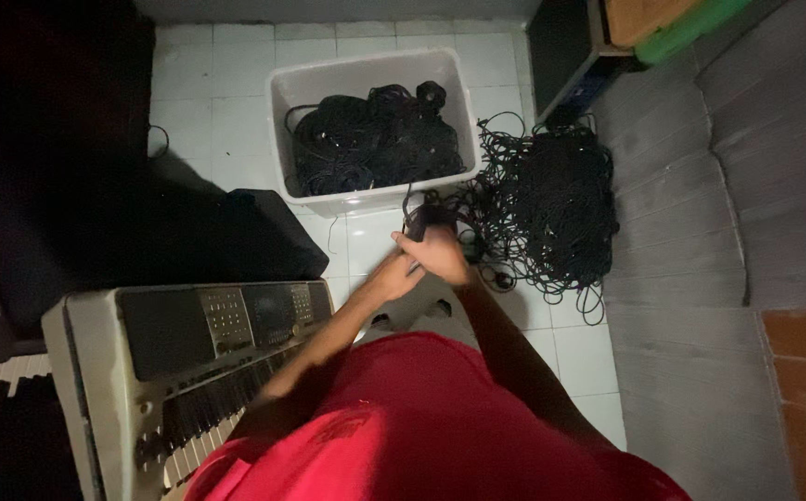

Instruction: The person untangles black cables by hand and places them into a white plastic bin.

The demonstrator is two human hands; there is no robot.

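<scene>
Item: black cable bundle (pixel 424 220), being held above the white tiled floor (pixel 236 102), just in front of the plastic bin (pixel 366 70).

Right hand (pixel 440 252): fingers are closing around the bundle's lower end, grasping it.

Left hand (pixel 392 276): lying against the right hand's wrist side, fingers reaching toward the same cable; whether they are clenching it cannot be told in the dim light.

Plastic bin: pale, rectangular, sitting on the floor, holding coiled black cables (pixel 375 139).

Loose cable heap (pixel 547 204): a tangled black pile lying on the floor just right of the bin, strands trailing toward the hands.

Electronic keyboard (pixel 189 362): grey, standing at lower left beside the person's red shirt (pixel 421 427).

Black bag (pixel 264 237): lying between keyboard and bin.
</scene>
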